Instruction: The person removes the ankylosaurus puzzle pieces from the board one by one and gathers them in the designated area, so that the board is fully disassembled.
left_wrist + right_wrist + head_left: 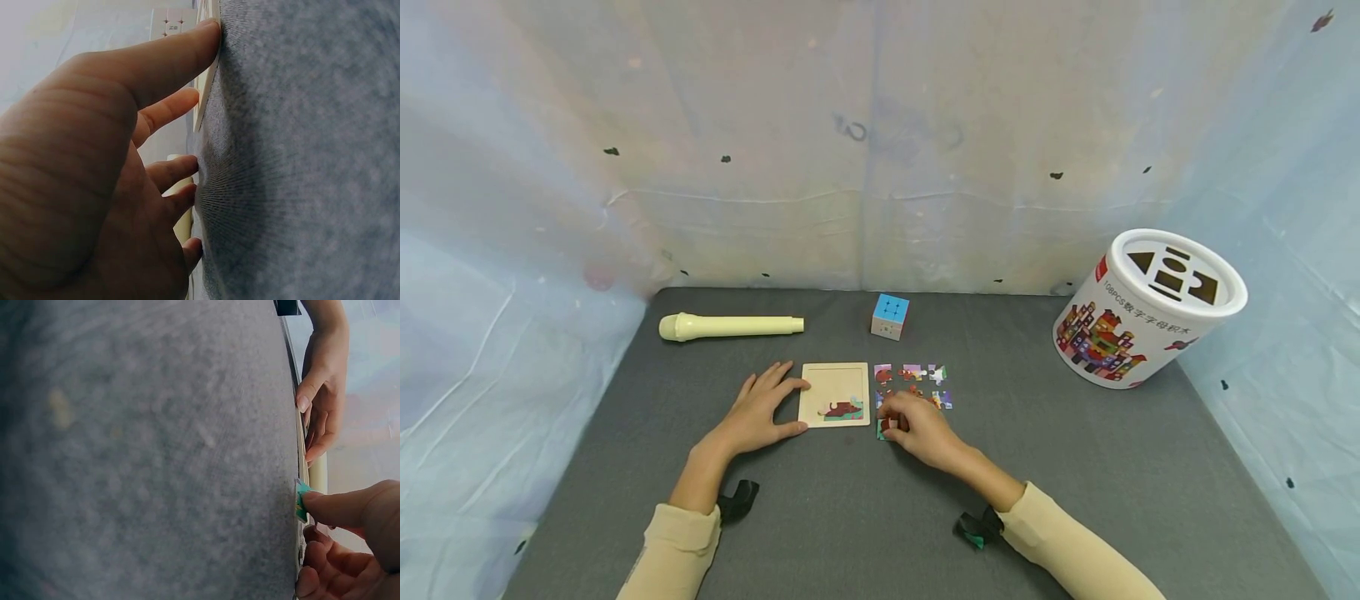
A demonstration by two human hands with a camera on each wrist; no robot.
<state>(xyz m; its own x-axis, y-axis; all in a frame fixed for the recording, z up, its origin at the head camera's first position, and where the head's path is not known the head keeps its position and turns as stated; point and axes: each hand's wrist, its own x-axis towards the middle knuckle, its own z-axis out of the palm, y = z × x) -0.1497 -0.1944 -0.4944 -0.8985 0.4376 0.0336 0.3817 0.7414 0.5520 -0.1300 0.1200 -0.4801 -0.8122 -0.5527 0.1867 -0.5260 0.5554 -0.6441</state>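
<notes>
A square wooden puzzle board (833, 385) lies on the grey cloth, with a few joined pieces showing a dark red and green picture (842, 410) in its lower right corner. My left hand (763, 410) has its fingers spread; thumb and index finger touch the board's left edge, and the other fingertips rest on the cloth. Just right of the board, my right hand (923, 428) pinches a green puzzle piece (302, 501) between thumb and fingers, low at the cloth. Several loose puzzle pieces (912, 372) lie in rows beyond that hand, which partly covers some.
Behind the board stands a puzzle cube (891, 317) with a blue top. A pale yellow toy microphone (732, 326) lies at the back left. At the back right is a large white block bucket (1142, 312) with shaped holes in its lid.
</notes>
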